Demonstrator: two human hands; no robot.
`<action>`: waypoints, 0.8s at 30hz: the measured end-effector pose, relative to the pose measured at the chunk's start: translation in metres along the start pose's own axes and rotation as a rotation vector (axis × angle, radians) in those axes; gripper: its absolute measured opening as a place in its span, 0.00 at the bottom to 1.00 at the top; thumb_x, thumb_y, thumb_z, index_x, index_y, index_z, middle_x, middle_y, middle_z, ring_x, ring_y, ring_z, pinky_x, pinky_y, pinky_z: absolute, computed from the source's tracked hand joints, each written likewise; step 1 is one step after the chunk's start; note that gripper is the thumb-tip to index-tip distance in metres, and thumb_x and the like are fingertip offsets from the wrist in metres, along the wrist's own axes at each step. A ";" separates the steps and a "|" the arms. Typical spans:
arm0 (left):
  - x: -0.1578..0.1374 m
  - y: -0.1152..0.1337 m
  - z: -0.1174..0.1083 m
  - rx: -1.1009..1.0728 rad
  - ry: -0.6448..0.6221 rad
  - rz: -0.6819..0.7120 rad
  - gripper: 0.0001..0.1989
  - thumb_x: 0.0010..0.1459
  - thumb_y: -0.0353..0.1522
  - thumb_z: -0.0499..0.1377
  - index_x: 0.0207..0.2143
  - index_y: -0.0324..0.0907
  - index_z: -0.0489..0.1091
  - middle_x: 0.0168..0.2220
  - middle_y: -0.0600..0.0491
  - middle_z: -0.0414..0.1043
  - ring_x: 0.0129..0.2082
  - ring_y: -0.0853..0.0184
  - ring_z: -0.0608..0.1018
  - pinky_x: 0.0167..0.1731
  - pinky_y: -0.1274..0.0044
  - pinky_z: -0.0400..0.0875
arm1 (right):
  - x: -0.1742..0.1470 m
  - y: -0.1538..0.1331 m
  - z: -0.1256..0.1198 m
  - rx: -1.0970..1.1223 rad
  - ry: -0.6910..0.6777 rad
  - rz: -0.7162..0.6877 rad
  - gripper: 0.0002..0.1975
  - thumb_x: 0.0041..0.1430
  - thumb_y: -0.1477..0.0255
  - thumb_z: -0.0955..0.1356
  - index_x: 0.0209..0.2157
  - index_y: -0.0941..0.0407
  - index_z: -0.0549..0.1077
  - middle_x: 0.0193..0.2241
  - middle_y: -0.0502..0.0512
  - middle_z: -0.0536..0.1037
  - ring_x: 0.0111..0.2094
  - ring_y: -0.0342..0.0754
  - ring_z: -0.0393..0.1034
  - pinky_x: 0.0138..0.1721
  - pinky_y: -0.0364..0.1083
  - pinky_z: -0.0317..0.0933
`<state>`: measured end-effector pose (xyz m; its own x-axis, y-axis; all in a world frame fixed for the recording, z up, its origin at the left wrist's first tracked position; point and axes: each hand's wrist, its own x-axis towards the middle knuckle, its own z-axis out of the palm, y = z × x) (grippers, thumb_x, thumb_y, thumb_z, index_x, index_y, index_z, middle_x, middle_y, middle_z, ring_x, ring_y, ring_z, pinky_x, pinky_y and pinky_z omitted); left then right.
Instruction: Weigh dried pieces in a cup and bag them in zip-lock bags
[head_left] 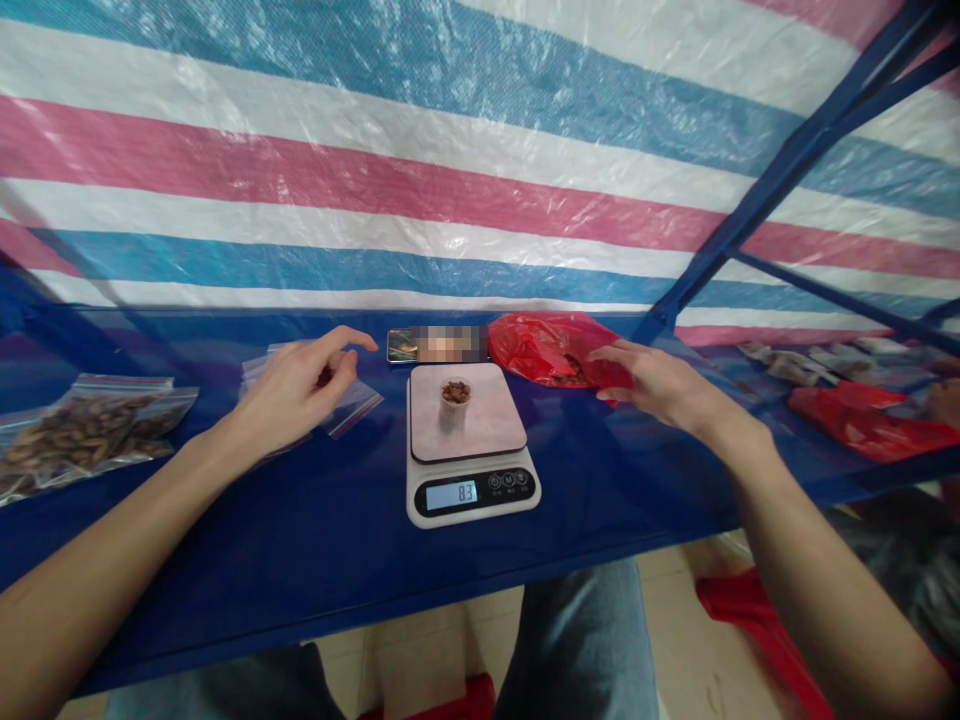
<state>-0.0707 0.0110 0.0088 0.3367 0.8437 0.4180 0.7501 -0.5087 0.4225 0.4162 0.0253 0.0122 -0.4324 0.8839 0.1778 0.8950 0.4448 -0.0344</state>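
Observation:
A white digital kitchen scale (472,490) stands in front of me, its display reading 8.3. On its plate sits a small white cup (454,412) filled with brown dried pieces. My left hand (309,378) is raised over some clear zip bags (352,408), left of the scale. Its index finger stretches out and the others curl loosely, with nothing visible in them. My right hand (637,380) grips the right edge of a red plastic bag (536,345), with fingertips partly hidden. More brown pieces (574,370) show in the bag's opening.
Filled zip bags of brown pieces (90,430) lie at the left on the blue table (330,560). Behind the scale lies a phone (403,346). Beyond a blue metal post (739,235), another red bag (870,415) and a person's hand (945,400) appear. Striped sheeting (375,180) hangs behind.

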 end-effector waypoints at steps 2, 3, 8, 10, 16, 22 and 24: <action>0.000 0.001 0.000 -0.001 -0.013 0.012 0.16 0.69 0.34 0.51 0.52 0.42 0.75 0.17 0.63 0.58 0.16 0.71 0.64 0.22 0.78 0.55 | -0.004 0.000 -0.002 -0.002 0.051 0.010 0.18 0.65 0.74 0.67 0.55 0.53 0.79 0.52 0.63 0.84 0.50 0.62 0.81 0.51 0.57 0.74; 0.000 0.002 0.000 -0.002 -0.019 0.013 0.16 0.70 0.34 0.51 0.52 0.41 0.75 0.17 0.63 0.59 0.16 0.71 0.64 0.22 0.78 0.55 | -0.003 -0.001 -0.003 0.011 0.097 0.020 0.18 0.65 0.75 0.65 0.53 0.53 0.80 0.50 0.62 0.84 0.48 0.62 0.81 0.49 0.57 0.73; -0.001 0.001 0.000 -0.011 0.000 -0.018 0.15 0.69 0.34 0.51 0.50 0.42 0.75 0.16 0.64 0.55 0.15 0.71 0.62 0.22 0.77 0.54 | 0.017 -0.012 -0.013 0.233 0.494 0.231 0.16 0.57 0.74 0.68 0.46 0.54 0.82 0.34 0.57 0.82 0.30 0.52 0.75 0.35 0.51 0.70; 0.000 0.006 0.000 -0.031 0.011 -0.020 0.15 0.69 0.34 0.51 0.50 0.41 0.75 0.17 0.63 0.57 0.16 0.71 0.62 0.23 0.77 0.55 | 0.027 -0.018 -0.019 0.397 0.622 0.310 0.16 0.55 0.74 0.68 0.45 0.53 0.81 0.31 0.54 0.79 0.26 0.49 0.71 0.29 0.49 0.67; 0.039 0.077 0.021 -0.044 -0.169 0.174 0.24 0.69 0.44 0.57 0.63 0.47 0.66 0.36 0.55 0.79 0.31 0.64 0.79 0.33 0.75 0.68 | 0.044 -0.029 -0.036 0.814 0.745 0.329 0.18 0.47 0.76 0.69 0.42 0.52 0.78 0.26 0.47 0.70 0.19 0.42 0.62 0.21 0.44 0.58; 0.092 0.149 0.080 0.266 -0.247 0.340 0.40 0.64 0.49 0.63 0.69 0.36 0.59 0.54 0.33 0.79 0.47 0.45 0.83 0.41 0.65 0.72 | 0.044 -0.023 -0.037 0.990 0.726 0.394 0.16 0.46 0.74 0.70 0.41 0.54 0.76 0.23 0.44 0.70 0.19 0.41 0.63 0.22 0.43 0.59; 0.105 0.157 0.088 0.276 -0.229 0.383 0.26 0.68 0.34 0.59 0.66 0.35 0.64 0.53 0.34 0.79 0.49 0.48 0.83 0.42 0.65 0.73 | 0.042 -0.017 -0.036 1.057 0.707 0.425 0.15 0.48 0.73 0.70 0.41 0.53 0.74 0.22 0.45 0.71 0.20 0.42 0.64 0.22 0.42 0.60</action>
<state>0.1323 0.0352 0.0483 0.7088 0.6380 0.3011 0.6607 -0.7499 0.0335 0.3863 0.0495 0.0554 0.2926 0.8593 0.4195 0.2924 0.3373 -0.8948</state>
